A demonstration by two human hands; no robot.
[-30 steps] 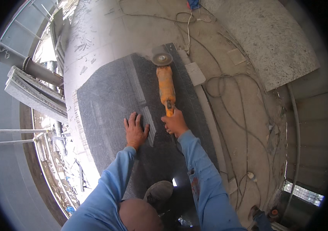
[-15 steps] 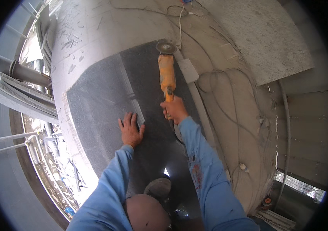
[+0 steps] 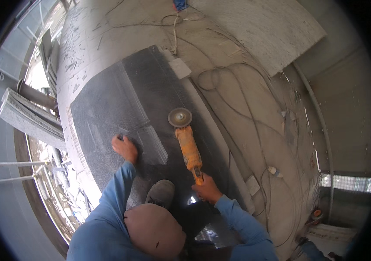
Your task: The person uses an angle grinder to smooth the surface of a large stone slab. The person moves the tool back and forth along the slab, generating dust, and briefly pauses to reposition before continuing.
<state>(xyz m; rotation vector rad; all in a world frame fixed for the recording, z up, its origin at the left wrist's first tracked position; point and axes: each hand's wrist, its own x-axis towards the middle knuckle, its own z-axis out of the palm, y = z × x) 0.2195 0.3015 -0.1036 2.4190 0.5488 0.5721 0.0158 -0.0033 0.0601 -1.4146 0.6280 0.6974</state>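
Angle grinder (image 3: 189,150), orange and pretty beat up, is out over the right half of the dark stone slab (image 3: 111,104), disc end toward the slab's far end. Nearest stuff first: a dusty shoe (image 3: 160,192) is on the near part of the slab, and the right hand (image 3: 208,189) is wrapped around the grinder's rear handle over the slab's near right side. Going by looks, I'd call the tool hefty and nose-heavy, stiff all over, maybe slick if the casing's dusty, so rear handle plus a second hand on the front of the body seems the way to hold it. I'd keep well off the disc (image 3: 180,117), probably the fragile bit; can't tell if it's spinning or touching the slab. Left hand (image 3: 125,149) is over the slab's left half, fingers bent, but whether it's open or closed underneath, or in contact, I can't tell. No readable brand, label or writing on the grinder. Farther out, a pale tile piece (image 3: 180,68) sits just beside the slab's far right edge, and a big speckled stone sheet (image 3: 259,32) is well apart, beyond the slab to the right.
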